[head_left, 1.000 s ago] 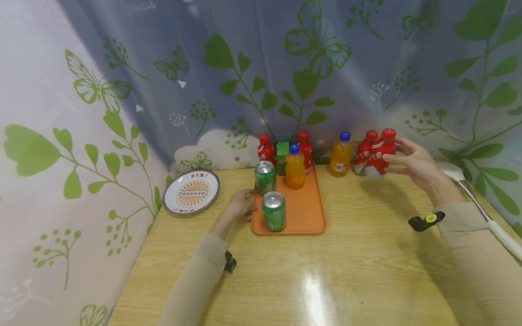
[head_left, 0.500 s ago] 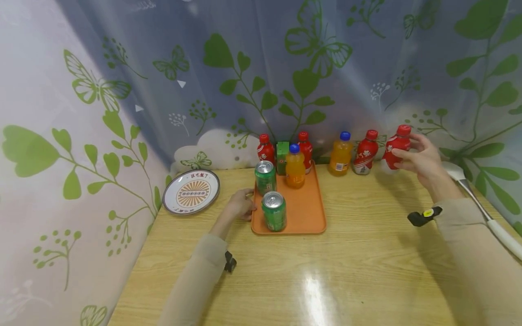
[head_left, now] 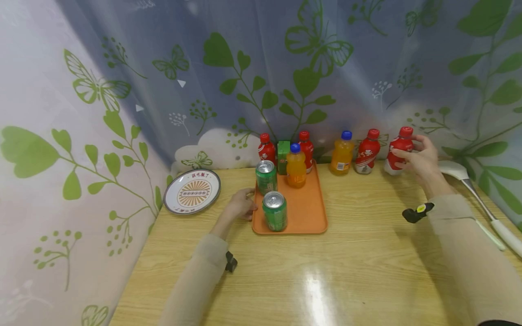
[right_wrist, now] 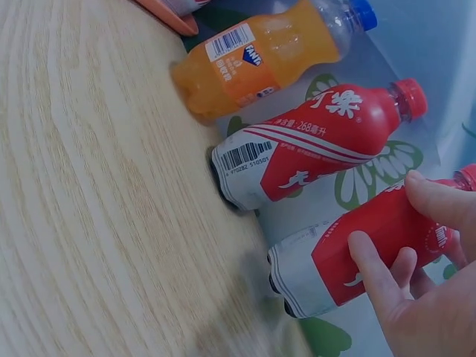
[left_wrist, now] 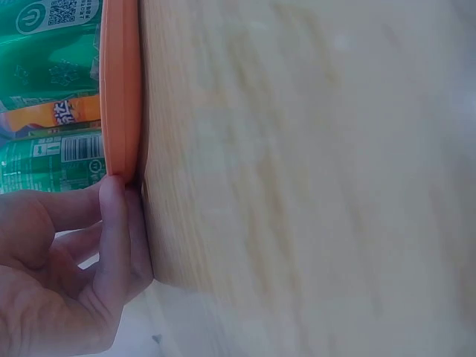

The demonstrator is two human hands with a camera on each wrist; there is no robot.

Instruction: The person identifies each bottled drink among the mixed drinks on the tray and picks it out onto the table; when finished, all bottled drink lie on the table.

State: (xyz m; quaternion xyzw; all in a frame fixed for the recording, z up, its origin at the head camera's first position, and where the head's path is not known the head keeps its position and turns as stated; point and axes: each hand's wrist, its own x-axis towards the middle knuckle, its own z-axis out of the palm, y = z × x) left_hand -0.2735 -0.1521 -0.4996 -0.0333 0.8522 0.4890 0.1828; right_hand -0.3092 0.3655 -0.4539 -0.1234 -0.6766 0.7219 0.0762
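Note:
My right hand (head_left: 424, 158) holds a red-and-white drink bottle (head_left: 401, 149) near the table's back edge; its base appears to be down on the wood. In the right wrist view, the thumb and fingers curl round this bottle (right_wrist: 331, 260). A matching red bottle (head_left: 368, 151) stands just left of it, then an orange soda bottle (head_left: 341, 156) with a blue cap. My left hand (head_left: 242, 206) pinches the left rim of the orange tray (head_left: 306, 217), seen closer in the left wrist view as the tray edge (left_wrist: 121, 89) at the fingertips.
The tray bears two green cans (head_left: 275, 213), another orange soda bottle (head_left: 296, 167), a green carton (head_left: 283, 156) and two red bottles (head_left: 267, 148). A white plate (head_left: 191, 192) lies to the left. A white-handled ladle (head_left: 481, 199) lies at the right.
My right hand has moved the red bottle rightward, away from the other red bottle, and set it more upright and slightly lower. My left hand has stayed on the tray's rim.

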